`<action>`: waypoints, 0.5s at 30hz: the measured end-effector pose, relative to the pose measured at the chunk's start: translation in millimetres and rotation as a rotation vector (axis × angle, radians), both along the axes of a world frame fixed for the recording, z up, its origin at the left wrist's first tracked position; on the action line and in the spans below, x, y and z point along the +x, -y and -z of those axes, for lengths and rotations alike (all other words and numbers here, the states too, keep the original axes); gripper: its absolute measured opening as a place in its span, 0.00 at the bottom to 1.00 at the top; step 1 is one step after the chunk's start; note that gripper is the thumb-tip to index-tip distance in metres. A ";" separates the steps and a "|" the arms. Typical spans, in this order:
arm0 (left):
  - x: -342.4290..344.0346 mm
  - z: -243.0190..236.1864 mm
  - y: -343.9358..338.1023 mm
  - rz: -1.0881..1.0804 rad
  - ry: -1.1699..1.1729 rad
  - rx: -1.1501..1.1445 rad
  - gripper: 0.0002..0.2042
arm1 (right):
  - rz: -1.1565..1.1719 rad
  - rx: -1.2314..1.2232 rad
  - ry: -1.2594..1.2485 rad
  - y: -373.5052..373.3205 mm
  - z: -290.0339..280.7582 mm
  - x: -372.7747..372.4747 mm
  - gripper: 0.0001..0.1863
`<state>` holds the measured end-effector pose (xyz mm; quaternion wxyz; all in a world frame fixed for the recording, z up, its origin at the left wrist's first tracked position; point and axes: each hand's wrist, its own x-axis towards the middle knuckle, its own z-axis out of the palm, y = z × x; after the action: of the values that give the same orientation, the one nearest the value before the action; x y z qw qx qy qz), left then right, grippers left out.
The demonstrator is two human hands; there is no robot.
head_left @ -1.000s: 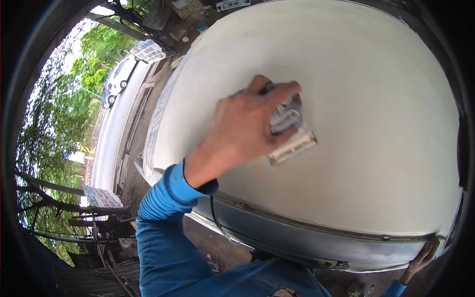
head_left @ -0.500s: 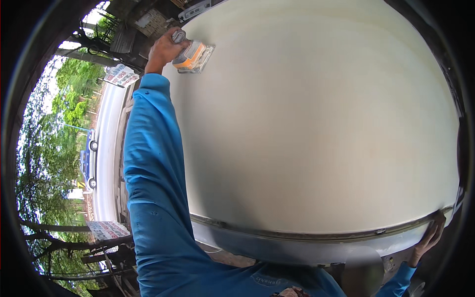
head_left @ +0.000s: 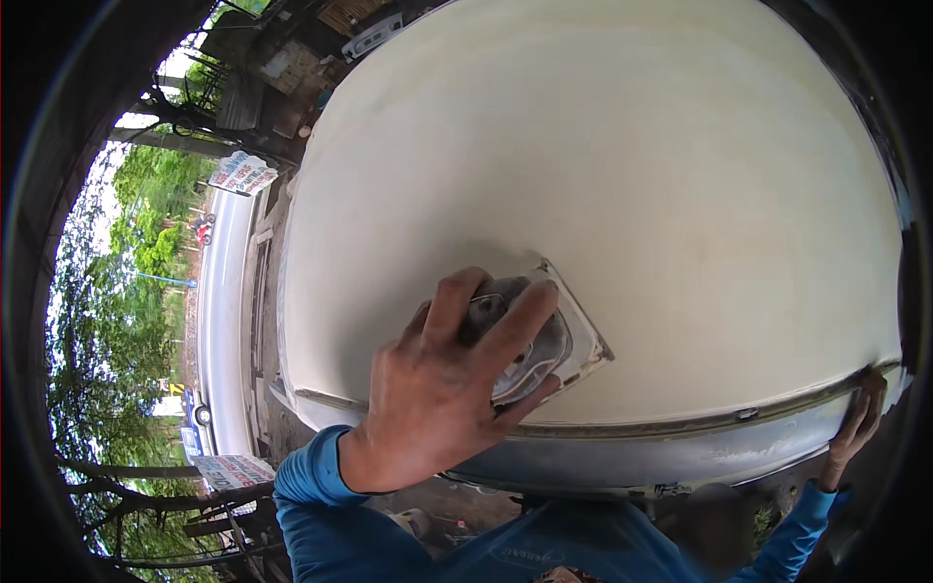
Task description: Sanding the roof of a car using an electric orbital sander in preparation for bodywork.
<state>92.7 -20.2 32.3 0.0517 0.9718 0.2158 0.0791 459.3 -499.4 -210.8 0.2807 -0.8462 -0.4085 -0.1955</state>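
Note:
My left hand [head_left: 437, 379] grips a grey palm sander [head_left: 520, 340], fingers curled over its top, on the cream surface of a vehicle roof [head_left: 632, 185] near its lower edge. A pale square pad shows beyond my fingers. At the lower right, my right hand [head_left: 855, 418] has its fingers curled on the roof's metal edge rail [head_left: 797, 403].
A road [head_left: 219, 301] runs along the left, with a motorcycle [head_left: 204, 228], a partly hidden vehicle [head_left: 197, 423], trees and hand-painted signs [head_left: 243, 175]. Boards and clutter [head_left: 282, 68] lie beyond the roof's upper left edge.
My left hand and the sander swung out to the far upper left half a second ago and are now back toward the near edge. My right hand still holds the edge.

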 end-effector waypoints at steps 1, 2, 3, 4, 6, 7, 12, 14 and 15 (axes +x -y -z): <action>1.6 -0.7 0.5 0.023 -0.012 -0.003 0.34 | -0.017 -0.025 0.065 1.4 -0.8 -0.5 0.22; 5.1 0.7 -9.0 0.024 -0.015 -0.007 0.34 | -0.046 -0.035 0.175 1.7 -1.9 -0.3 0.22; 9.8 5.0 -29.0 -0.007 0.041 -0.002 0.33 | -0.035 -0.052 0.130 1.5 -3.3 0.0 0.22; 15.0 9.4 -53.9 -0.031 0.095 0.005 0.33 | -0.074 -0.072 0.095 2.0 -5.4 -1.1 0.22; 30.0 15.7 -117.7 -0.096 0.150 0.001 0.32 | -0.092 -0.117 0.159 1.8 -9.1 -2.1 0.21; 40.0 18.2 -153.6 -0.137 0.172 0.038 0.30 | -0.076 -0.148 0.088 2.4 -10.5 -4.1 0.22; 82.4 22.5 -318.2 -0.213 0.180 0.170 0.30 | -0.076 -0.168 0.291 5.1 -10.8 -4.1 0.22; 92.3 25.5 -360.2 -0.266 0.170 0.172 0.31 | -0.063 -0.173 0.250 5.6 -9.3 -5.2 0.22; 95.4 25.7 -372.8 -0.388 0.126 0.175 0.32 | -0.069 -0.140 0.272 5.0 -9.0 -5.1 0.22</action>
<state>188.1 352.6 6.6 -0.0357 0.9059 0.3876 0.1667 454.2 -504.4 -201.8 0.1698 -0.8148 -0.4843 -0.2696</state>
